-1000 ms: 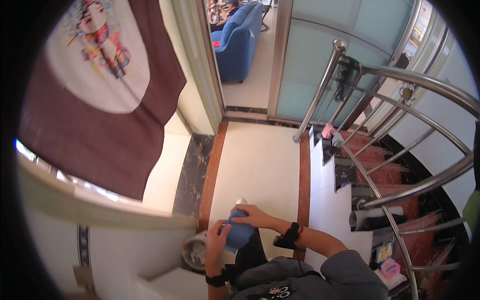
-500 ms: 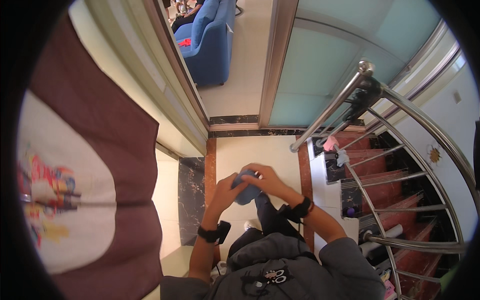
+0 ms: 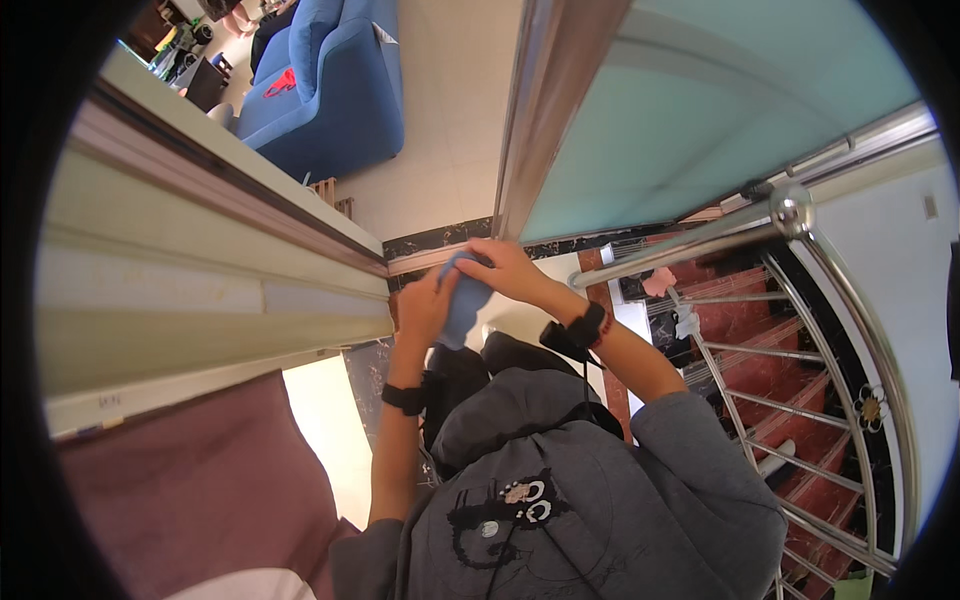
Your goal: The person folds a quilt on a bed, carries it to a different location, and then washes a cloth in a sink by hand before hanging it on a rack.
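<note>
A soft blue cloth (image 3: 464, 312) hangs between my two hands, in front of my body at the doorway. My left hand (image 3: 422, 305) grips its left side, the fingers closed on the fabric. On the upper right edge, my right hand (image 3: 502, 268) pinches the cloth between thumb and fingers. The lower part of the cloth droops free below the hands. Black bands circle both wrists, and a red beaded bracelet sits on the right one.
Ahead, a doorway with a metal frame (image 3: 545, 130) leads to a room with a blue sofa (image 3: 345, 120). Frosted glass (image 3: 690, 120) stands at the right, beside a steel stair railing (image 3: 690, 250) and red steps. A maroon curtain (image 3: 210, 490) hangs at the lower left.
I have moved forward to the doorway, so the sofa and frame look nearer. The cloth, bunched between my hands before, now hangs longer.
</note>
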Motion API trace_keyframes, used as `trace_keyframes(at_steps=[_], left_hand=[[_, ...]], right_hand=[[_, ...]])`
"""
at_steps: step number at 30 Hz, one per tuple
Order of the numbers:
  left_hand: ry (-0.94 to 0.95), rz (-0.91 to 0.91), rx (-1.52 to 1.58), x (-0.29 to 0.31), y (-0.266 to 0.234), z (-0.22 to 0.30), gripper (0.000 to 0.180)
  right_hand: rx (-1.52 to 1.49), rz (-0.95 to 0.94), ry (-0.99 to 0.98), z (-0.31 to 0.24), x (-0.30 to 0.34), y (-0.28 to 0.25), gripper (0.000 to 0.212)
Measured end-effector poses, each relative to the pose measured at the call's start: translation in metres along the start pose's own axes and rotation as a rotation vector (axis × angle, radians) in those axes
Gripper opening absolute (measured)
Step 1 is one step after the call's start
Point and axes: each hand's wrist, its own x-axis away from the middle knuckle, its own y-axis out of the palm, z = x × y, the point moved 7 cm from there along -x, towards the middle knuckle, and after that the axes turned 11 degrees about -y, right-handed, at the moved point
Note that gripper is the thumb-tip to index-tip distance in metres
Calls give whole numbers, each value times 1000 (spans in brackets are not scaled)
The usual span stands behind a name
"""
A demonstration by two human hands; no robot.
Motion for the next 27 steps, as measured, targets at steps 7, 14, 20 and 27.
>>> trace_keyframes(at_steps=[7, 14, 20, 27], left_hand=[[-75, 256, 176, -201, -59, -35, 47], [-23, 87, 188, -442, -106, -59, 37], [37, -48, 370, -610, -140, -10, 29], [258, -62, 171, -762, -95, 93, 64]], right_hand=[[-86, 20, 108, 104, -173, -15, 31], [-96, 312, 164, 206, -380, -52, 36], [-193, 415, 260, 269, -512, -125, 40], [-450, 579, 372, 377, -601, -259, 35]])
